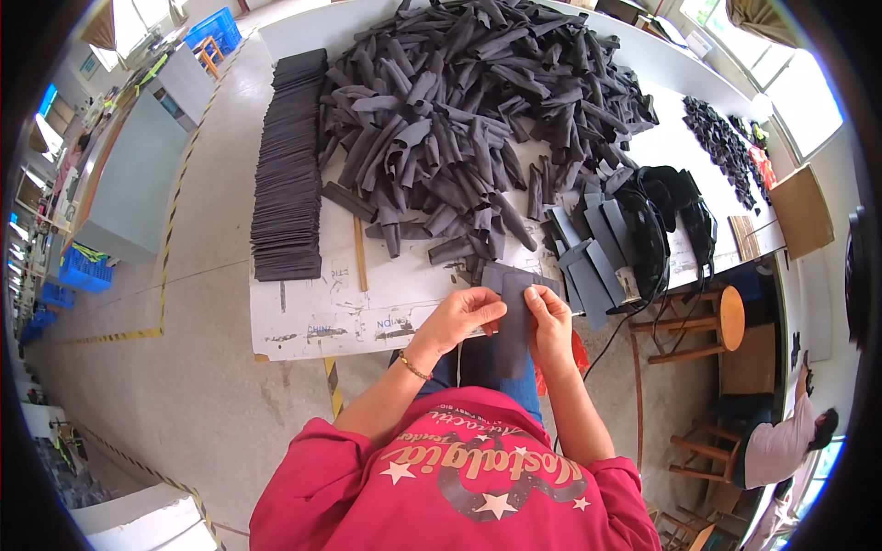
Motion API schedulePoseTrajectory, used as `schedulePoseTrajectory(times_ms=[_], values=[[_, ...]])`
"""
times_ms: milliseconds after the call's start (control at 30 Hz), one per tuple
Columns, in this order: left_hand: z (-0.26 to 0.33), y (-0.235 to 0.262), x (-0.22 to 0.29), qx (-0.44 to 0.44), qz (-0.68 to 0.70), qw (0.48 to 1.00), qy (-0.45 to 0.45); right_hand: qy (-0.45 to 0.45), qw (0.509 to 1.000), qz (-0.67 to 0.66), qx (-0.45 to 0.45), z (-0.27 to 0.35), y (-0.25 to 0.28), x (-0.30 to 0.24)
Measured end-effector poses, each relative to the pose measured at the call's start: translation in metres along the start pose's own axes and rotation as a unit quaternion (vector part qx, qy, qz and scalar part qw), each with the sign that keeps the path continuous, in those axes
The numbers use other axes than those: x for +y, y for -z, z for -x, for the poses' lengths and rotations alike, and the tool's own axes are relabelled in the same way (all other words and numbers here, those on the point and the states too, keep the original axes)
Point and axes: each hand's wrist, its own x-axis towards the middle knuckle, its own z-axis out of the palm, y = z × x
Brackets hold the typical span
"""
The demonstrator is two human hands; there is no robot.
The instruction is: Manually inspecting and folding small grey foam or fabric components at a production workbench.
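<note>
A flat dark grey fabric piece (514,317) hangs between both my hands over my lap at the near edge of the white table (312,317). My left hand (459,317) pinches its left edge. On its right edge, near the top, my right hand (549,317) grips it. Just beyond my hands a big heap of rolled dark grey fabric strips (478,110) covers the middle of the table. A long stack of flat dark pieces (289,165) runs along the left side of the table.
Several flat grey pieces (593,248) and black straps with a cable (671,220) lie right of my hands. Small black parts (721,138) sit far right. A wooden stool (726,317) stands at the right, and another person (781,441) sits beyond it. Blue crates (216,28) stand far left.
</note>
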Motion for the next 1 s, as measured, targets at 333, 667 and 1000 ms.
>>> schedulePoseTrajectory(times_ms=[333,667,1000], values=[[-0.007,0.004,0.000,0.022,0.015,0.999,-0.018,0.021,1.000,0.004,0.021,-0.007,0.008,0.011],[0.002,0.004,-0.005,-0.006,0.007,1.000,0.023,0.037,0.997,0.036,0.053,-0.007,0.000,0.013],[0.001,-0.001,-0.016,0.013,-0.110,0.994,0.007,0.047,0.995,-0.003,0.083,-0.008,0.005,0.014]])
